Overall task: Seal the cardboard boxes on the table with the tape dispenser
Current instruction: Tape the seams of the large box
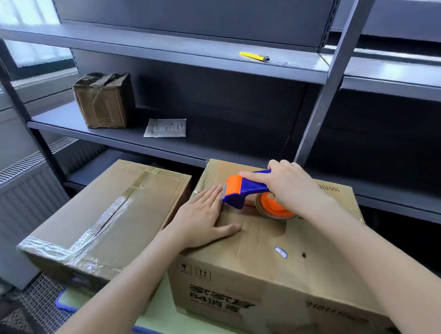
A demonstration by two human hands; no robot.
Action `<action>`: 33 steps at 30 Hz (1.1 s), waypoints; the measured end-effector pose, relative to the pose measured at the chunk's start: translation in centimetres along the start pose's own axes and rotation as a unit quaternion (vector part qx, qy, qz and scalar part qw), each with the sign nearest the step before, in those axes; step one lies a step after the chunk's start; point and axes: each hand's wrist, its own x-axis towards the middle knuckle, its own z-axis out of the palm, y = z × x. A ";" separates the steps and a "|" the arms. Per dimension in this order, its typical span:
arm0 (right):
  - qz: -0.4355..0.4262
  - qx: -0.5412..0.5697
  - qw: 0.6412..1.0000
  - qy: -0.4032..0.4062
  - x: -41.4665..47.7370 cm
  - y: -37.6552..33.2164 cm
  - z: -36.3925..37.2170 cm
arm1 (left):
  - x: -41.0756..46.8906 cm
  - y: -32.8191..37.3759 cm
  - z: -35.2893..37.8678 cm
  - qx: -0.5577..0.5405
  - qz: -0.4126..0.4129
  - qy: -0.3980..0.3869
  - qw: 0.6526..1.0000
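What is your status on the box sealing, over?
Left hand flat on right box. Right hand grips tape dispenser on its top. Left box already taped. Left fingertips beside the cutter end.

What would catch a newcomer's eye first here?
The blue-and-orange tape dispenser, gripped by the right hand atop the printed cardboard box, stands out first. The left hand presses flat beside it. Left of it sits a taped cardboard box; a yellow utility knife lies on the shelf above.

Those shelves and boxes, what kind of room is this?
Probably a storeroom or packing room: grey metal shelves, a small taped box on one shelf, and the right hand holding a tape dispenser on a big cardboard box.
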 end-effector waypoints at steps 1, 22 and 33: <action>-0.011 -0.007 1.000 0.004 -0.1 0.2 0.1 | 0.0 0.0 0.0 -0.003 -0.005 -0.004 1.000; 0.013 -0.009 1.000 0.000 -7.1 7.5 1.7 | 0.5 3.4 -0.6 0.006 -0.093 -0.006 0.996; -0.001 0.002 1.000 -0.013 -6.2 6.7 1.6 | 2.8 10.0 1.1 -0.048 0.021 0.015 0.999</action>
